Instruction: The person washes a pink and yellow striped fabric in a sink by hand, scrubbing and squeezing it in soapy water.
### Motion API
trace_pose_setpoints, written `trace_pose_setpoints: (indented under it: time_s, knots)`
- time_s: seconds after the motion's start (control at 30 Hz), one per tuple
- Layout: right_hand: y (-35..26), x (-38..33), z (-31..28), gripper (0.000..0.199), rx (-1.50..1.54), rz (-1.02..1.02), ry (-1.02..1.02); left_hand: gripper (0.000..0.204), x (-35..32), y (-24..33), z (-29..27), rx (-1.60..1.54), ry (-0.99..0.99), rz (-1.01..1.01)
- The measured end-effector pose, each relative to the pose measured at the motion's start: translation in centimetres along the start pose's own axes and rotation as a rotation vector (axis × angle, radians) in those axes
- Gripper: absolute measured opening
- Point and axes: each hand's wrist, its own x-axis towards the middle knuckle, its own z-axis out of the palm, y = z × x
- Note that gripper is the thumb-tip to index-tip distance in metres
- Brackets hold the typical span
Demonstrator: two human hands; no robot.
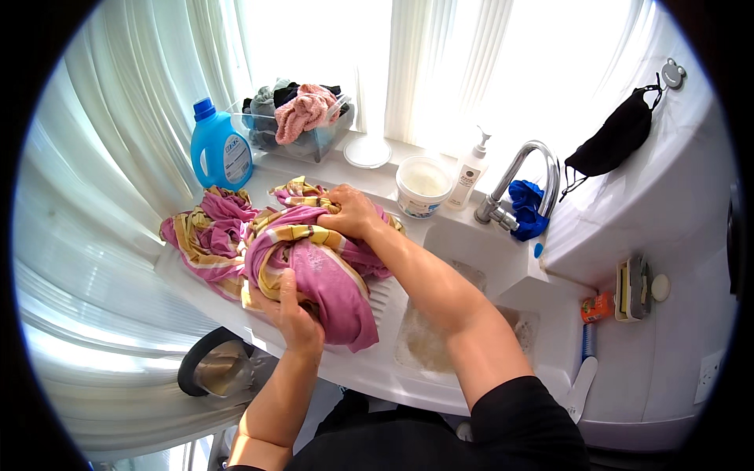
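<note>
Head view: a bulky pink-and-yellow patterned cloth [338,286] lies bunched on the left part of the white sink bench [345,370], partly over the ribbed washboard area [382,302] and to the left of the basin [550,314]. The hands are apart, both on the cloth. The right hand [351,212] is clamped on the far folds with bent fingers; the left hand [295,315] is against the near side, thumb up, but its fingers are mostly hidden, so I cannot tell how firmly it grips.

Pale specks on the pink part look like suds, so the step seems to be working the cloth by hand. To do this well, let one hand anchor the bundle while the other presses and rubs a small patch over the ridges, then turn to a fresh fold. Rubbing the whole heap at once would probably leave the inner layers untouched. Wet fabric is likely heavy and slippery, so gather loose ends toward the middle, away from the near edge. Keep the bundle clear of the blue detergent bottle [210,157] at the far left and the white tub [415,206] just beyond the right hand.
</note>
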Motion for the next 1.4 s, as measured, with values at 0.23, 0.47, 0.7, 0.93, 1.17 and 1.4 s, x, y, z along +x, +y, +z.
trace_pose_setpoints:
  time_s: [0.23, 0.47, 0.7, 0.93, 1.17, 1.4]
  knots:
    - [7.6, 4.0, 3.3, 0.040, -0.181, -0.023, 0.063, 0.083, 1.0, -6.4, 1.9, 0.932, -0.130, 0.516]
    - [1.3, -11.6, 0.2, 0.043, 0.664, 0.373, 0.643, 0.093, 1.4, -9.5, 4.1, 1.129, -0.133, 0.593]
    - [-4.5, -22.2, 2.2, 0.094, 0.154, 0.163, 0.277, 0.052, 12.1, 2.2, 0.7, 0.716, -0.837, -0.281]
    - [-1.9, -16.6, 3.7, 0.088, 0.166, 0.110, 0.330, 0.077, 16.6, -1.7, -11.3, 1.753, -0.722, 0.061]
    - [0.2, -9.8, -1.7, 0.057, 0.074, 0.138, 0.270, 0.035, 9.8, -4.4, -10.9, 1.512, -0.572, 0.412]
    - [-0.5, -6.0, -6.1, 0.058, -0.222, 0.132, 0.156, 0.030, -2.9, -6.3, -5.5, 1.248, -0.516, 0.347]
